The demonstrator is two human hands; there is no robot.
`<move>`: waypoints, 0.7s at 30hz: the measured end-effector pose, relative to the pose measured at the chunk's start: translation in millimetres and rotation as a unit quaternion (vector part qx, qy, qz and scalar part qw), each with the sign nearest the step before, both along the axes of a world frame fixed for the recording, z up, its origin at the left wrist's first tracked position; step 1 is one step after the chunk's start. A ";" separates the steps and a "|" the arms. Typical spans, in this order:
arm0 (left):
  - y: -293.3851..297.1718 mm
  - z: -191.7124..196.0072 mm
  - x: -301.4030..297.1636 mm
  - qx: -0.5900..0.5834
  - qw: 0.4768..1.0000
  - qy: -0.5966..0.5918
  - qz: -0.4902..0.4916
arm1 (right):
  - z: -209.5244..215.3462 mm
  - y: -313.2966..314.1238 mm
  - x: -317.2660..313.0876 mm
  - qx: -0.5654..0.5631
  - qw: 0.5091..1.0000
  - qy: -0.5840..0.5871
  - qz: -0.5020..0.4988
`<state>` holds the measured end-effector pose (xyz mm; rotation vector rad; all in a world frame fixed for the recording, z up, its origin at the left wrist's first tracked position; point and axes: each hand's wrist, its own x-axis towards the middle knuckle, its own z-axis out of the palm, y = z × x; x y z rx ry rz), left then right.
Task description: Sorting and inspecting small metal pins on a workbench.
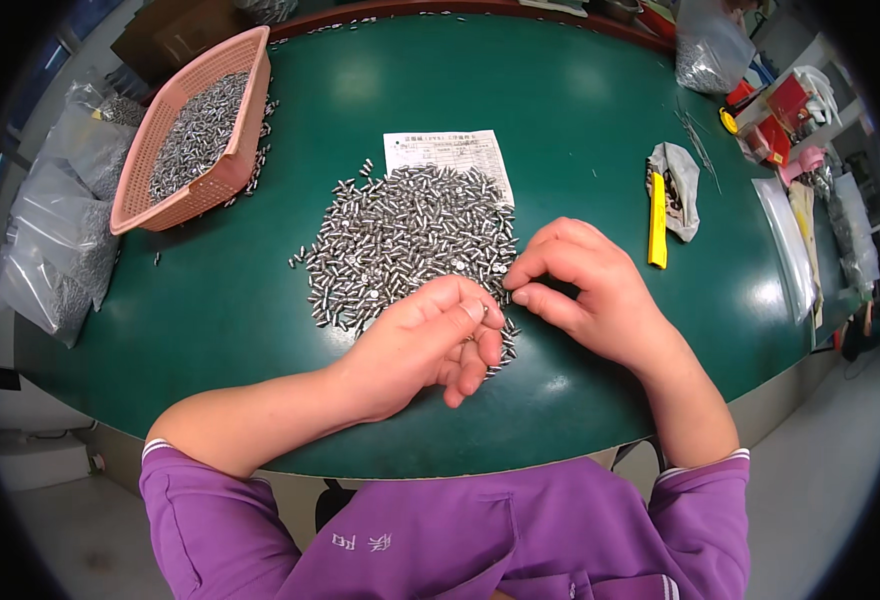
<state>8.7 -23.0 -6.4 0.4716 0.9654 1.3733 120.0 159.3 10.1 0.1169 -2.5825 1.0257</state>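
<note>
A heap of small, shiny, cylindrical metal pins [410, 235] lies in the middle of the green table, in front of me. My left hand [425, 340] is over the near edge of the heap, thumb pressed to the index finger. The tip of a small metal pin [485, 310] shows at that pinch; the other fingers curl loosely below. At the heap's right edge, my right hand [585, 285] has its thumb and index fingertips drawn together. Whatever lies between those tips is too small to make out. A printed paper slip [445, 150] sits partly under the far side of the heap.
A pink plastic basket [245, 165] full of similar pins stands at the far left, beside clear bags of parts [55, 265]. To the right lie a yellow-handled cutter [657, 225], a grey cloth pouch [682, 190] and thin wires [698, 145]. Another filled bag [710, 55] is at the far right.
</note>
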 end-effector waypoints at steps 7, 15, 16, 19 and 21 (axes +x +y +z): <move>0.7 2.8 1.5 0.008 0.999 -0.021 0.041 | -2.9 0.5 3.7 0.090 0.994 -0.063 -0.013; 1.3 1.8 1.6 -0.008 1.000 0.015 0.024 | 1.5 -2.9 2.5 0.104 0.993 -0.054 -0.017; 0.6 0.6 0.6 -0.004 1.000 0.011 0.018 | 3.5 -3.7 2.1 0.087 0.995 -0.041 -0.019; -0.1 -1.4 0.2 0.004 1.000 0.004 0.017 | 5.1 -3.1 2.3 0.115 0.993 -0.036 -0.018; 0.0 -1.2 0.4 0.010 1.000 0.003 0.019 | 1.3 0.5 3.1 0.123 0.991 -0.046 -0.018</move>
